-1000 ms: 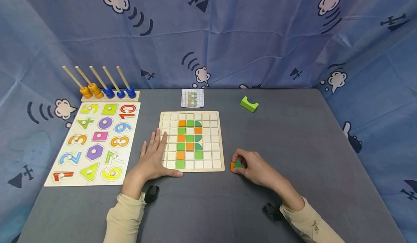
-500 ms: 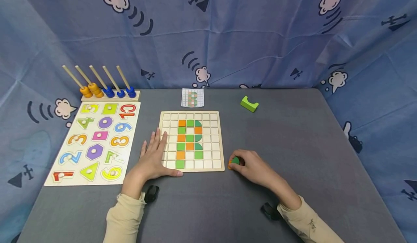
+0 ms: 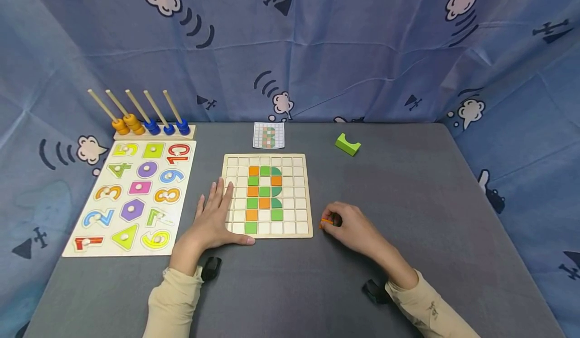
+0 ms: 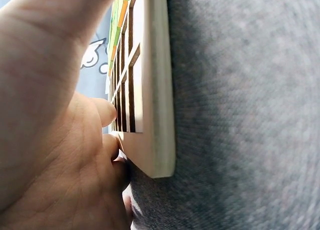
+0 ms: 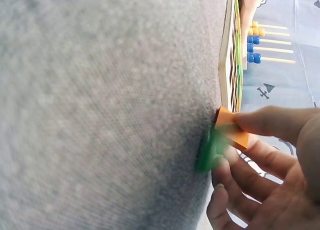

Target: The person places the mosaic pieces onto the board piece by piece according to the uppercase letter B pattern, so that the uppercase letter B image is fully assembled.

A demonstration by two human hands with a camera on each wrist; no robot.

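My left hand [image 3: 212, 222] lies with fingers spread over the left edge of a wooden grid board [image 3: 289, 203], its thumb along the front edge. Orange, green and dark green tiles fill several cells in the board's middle. Just off the board's lower right, my right hand [image 3: 352, 228] pinches an orange tile [image 5: 239, 137] between thumb and fingers. In the right wrist view a dark green piece [image 5: 206, 152], blurred, is right below the orange tile by the fingers, close over the cloth. The fingers hide the green piece in the head view.
Behind the board lies a small pattern card [image 3: 269, 135]. A light green arched block [image 3: 348, 145] is at the back right. On the left are a number and shape puzzle board [image 3: 119, 208] and a bead rack [image 3: 154, 130] with upright pegs.
My right hand has shifted slightly left toward the board. The green piece beside the orange tile has dropped from sight in the head view. My left hand stays put.
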